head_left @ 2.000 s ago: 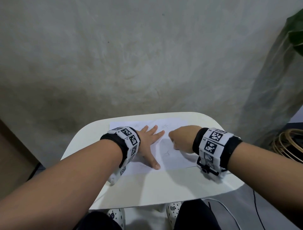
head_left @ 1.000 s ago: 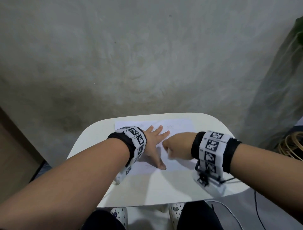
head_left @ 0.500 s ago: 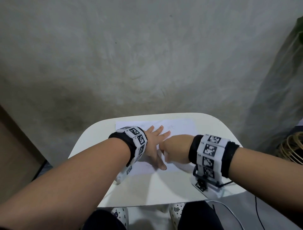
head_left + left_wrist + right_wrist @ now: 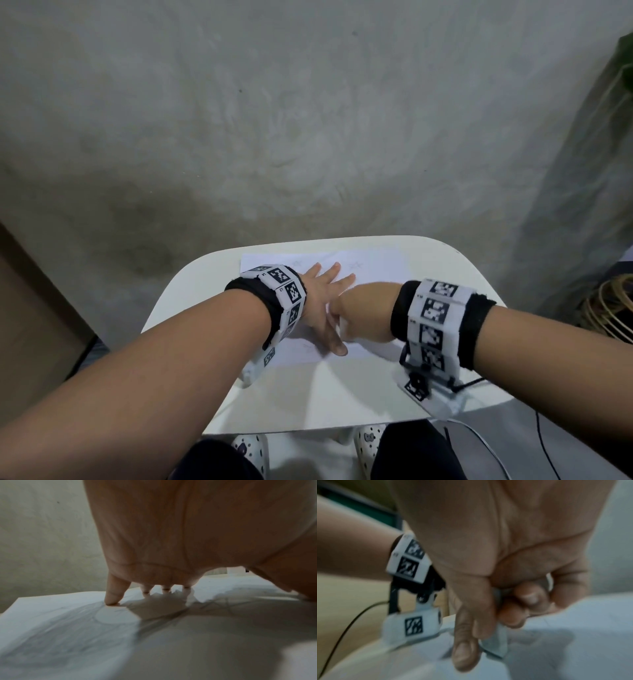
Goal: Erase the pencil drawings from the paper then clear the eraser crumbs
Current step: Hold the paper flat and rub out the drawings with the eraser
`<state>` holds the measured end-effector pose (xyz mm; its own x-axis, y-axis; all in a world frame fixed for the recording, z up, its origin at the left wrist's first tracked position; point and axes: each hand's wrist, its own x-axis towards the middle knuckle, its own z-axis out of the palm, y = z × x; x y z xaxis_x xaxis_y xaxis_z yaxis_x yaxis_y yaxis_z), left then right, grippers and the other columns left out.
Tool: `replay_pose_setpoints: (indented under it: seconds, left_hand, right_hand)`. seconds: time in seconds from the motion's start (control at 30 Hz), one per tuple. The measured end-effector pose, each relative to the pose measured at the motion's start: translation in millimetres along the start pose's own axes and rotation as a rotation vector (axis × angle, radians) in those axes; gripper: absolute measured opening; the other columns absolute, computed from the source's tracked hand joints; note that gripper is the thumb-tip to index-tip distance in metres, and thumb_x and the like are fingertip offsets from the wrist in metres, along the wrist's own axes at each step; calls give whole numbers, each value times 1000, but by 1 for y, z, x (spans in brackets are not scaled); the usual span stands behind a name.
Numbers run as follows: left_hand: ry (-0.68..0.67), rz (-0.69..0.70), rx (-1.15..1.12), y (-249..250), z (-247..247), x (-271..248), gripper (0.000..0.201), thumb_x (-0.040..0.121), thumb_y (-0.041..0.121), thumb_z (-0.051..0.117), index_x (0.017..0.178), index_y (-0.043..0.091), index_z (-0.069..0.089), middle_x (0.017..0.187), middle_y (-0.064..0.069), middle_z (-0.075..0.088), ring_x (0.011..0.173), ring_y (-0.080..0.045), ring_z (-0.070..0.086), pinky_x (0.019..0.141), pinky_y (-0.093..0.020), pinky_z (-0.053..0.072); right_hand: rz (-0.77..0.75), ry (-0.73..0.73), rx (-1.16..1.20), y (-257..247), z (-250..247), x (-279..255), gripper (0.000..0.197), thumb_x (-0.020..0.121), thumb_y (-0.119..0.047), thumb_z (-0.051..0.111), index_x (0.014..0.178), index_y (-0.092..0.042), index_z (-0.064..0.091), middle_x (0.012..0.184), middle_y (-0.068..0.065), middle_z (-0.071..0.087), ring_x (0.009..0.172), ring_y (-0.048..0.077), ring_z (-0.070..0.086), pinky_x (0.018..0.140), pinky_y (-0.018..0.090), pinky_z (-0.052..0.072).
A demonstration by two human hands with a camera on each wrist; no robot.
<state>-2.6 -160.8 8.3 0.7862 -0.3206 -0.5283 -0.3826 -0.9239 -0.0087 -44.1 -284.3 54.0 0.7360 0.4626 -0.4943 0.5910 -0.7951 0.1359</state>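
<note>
A white sheet of paper (image 4: 376,270) lies on the small white table (image 4: 308,397); faint pencil stars (image 4: 356,265) show near its far edge. My left hand (image 4: 325,305) lies flat on the sheet with fingers spread, fingertips (image 4: 112,599) pressing down. My right hand (image 4: 363,318) sits just right of it, touching the left hand's thumb side, fingers curled. In the right wrist view the right hand (image 4: 488,635) pinches a pale eraser (image 4: 496,645), whose lower end meets the paper (image 4: 565,649). Smudged pencil lines (image 4: 214,605) cross the paper (image 4: 51,622) under my left palm.
A rough grey wall (image 4: 308,120) stands just behind the table. A brown panel (image 4: 30,325) is at the left, a coiled basket (image 4: 609,308) and green cloth at the right. Black cables (image 4: 548,445) trail on the floor by my knees.
My right hand has slid leftward across the paper, from apart to against the left hand's thumb. The left hand has stayed flat on the sheet.
</note>
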Motion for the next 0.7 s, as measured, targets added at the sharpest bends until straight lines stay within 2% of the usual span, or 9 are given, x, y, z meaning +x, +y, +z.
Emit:
replay_pose_setpoints:
  seconds: [0.07,0.13,0.23,0.27,0.37,0.43,0.53,0.63,0.7]
  left_hand:
    - [-12,3,-4,-3,1,1,132,64,73,73,149,44,-24,158,12,-31,148,-22,-24,117,-62,4]
    - [-14,1,6,-4,3,1,132,64,75,71,148,44,-26,157,14,-33,148,-21,-25,117,-63,4]
    - [-10,-8,24,-2,3,0,130,67,74,69,147,42,-27,157,13,-33,148,-22,-25,118,-61,2]
    - [-7,-6,23,-2,3,0,130,67,74,69,147,41,-28,157,12,-33,148,-22,-25,117,-60,2]
    - [-4,3,1,-4,3,-2,131,66,75,70,147,43,-27,157,14,-32,148,-20,-25,116,-60,2]
    - [-1,-2,1,-3,3,-2,130,66,74,70,148,42,-27,157,14,-32,148,-20,-25,117,-60,2]
    - [1,-9,17,3,3,-6,128,69,72,69,148,41,-27,157,13,-33,148,-21,-25,119,-59,3]
    - [-25,8,-6,3,4,-8,130,67,74,69,147,42,-29,156,13,-35,146,-20,-28,118,-61,2]
    - [-32,10,-9,5,8,-8,131,66,75,69,145,43,-30,155,14,-36,146,-20,-29,117,-62,1]
  right_hand:
    - [79,50,2,18,0,5,34,97,-22,50,131,-14,51,126,4,60,112,24,57,82,31,41]
    - [149,73,-37,25,2,7,27,96,-22,50,123,-16,54,116,2,64,98,22,60,74,29,41]
    - [21,10,-7,16,13,0,16,96,-21,48,109,-15,54,86,-3,60,78,19,56,61,23,36]
    - [20,5,24,18,15,0,18,96,-21,48,109,-14,56,86,-2,60,77,20,53,61,24,36]
    - [164,64,1,36,10,4,22,95,-22,50,113,-12,58,107,1,66,87,21,56,76,30,44]
    - [155,68,-61,31,12,3,24,92,-18,55,116,-12,54,110,1,64,93,22,59,74,29,42]
    - [42,17,-21,15,17,0,27,94,-18,52,119,-9,54,98,4,60,84,22,51,65,26,38]
    - [178,91,-4,41,4,17,21,93,-19,52,112,-10,58,98,3,64,82,20,52,72,29,45]
    - [240,89,-17,53,2,28,18,90,-17,56,108,-12,58,90,0,60,81,21,54,75,30,47]
